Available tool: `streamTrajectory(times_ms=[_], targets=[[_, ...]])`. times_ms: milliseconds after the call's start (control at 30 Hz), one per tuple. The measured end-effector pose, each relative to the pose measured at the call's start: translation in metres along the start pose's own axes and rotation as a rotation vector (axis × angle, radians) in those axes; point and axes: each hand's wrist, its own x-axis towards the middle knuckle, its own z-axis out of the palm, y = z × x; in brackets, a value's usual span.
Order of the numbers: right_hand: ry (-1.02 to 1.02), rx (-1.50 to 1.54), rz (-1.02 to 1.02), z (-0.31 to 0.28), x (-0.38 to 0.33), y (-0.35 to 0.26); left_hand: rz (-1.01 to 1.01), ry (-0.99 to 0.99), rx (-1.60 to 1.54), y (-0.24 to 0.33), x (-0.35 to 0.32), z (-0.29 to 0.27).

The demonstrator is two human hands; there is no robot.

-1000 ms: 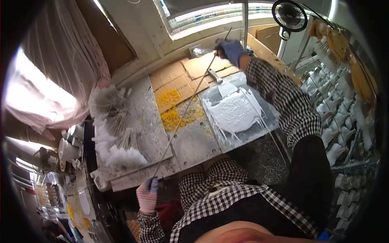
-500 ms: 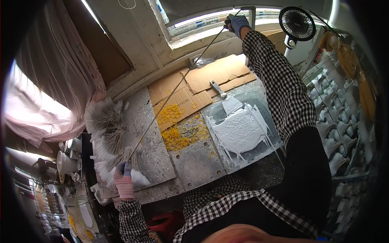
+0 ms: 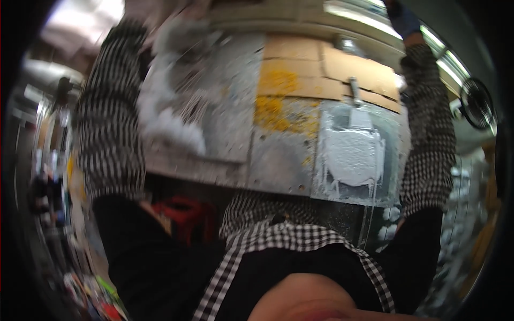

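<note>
Both my arms reach up and outward in checked sleeves. My right hand, in a dark bluish glove, is at the top right by the bright window. Motion blur hides its fingers and anything in them. My left arm extends to the top left; the hand beyond its cuff cannot be made out against the pink curtain. Below lie bundles of thin strands with fluffy white ends on a grey board. A scraper rests its blade on thick white paste spread over a flat plate.
Yellow rubber bands are scattered mid-table beside cardboard sheets. A black fan stands at the far right. Under the table edge is a red plastic stool. Racks with white pieces line the right side.
My left hand has left the strand bundles, its arm swinging up to the far left. My right arm has moved right. The long thin rod between my hands no longer shows. The view has turned.
</note>
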Motion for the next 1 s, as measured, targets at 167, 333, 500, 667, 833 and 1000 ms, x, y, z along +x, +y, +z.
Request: streamTrajectory(times_ms=[167,333,500,667,833,1000], targets=[[-0.111,-0.106,0.234,0.055,-0.035,0.074,-0.590,-0.524,-0.407,-0.020,-0.022,0.015],[-0.271,-0.085,0.108,0.064,0.000,0.060,-0.247,-0.132,-0.164,-0.004,0.031,0.020],[-0.111,-0.080,0.155,0.079,-0.021,0.084,0.514,-0.386,0.338,-0.083,0.017,0.030],[-0.021,-0.264,0.073,0.054,-0.029,0.082,-0.824,-0.323,-0.930,-0.029,-0.009,0.079],[-0.076,-0.225,0.075,0.117,-0.028,0.079,-0.108,0.098,0.264,-0.048,0.093,0.014],[-0.110,-0.090,0.056,0.074,-0.028,0.068,-0.110,-0.064,0.091,-0.025,0.035,0.040]])
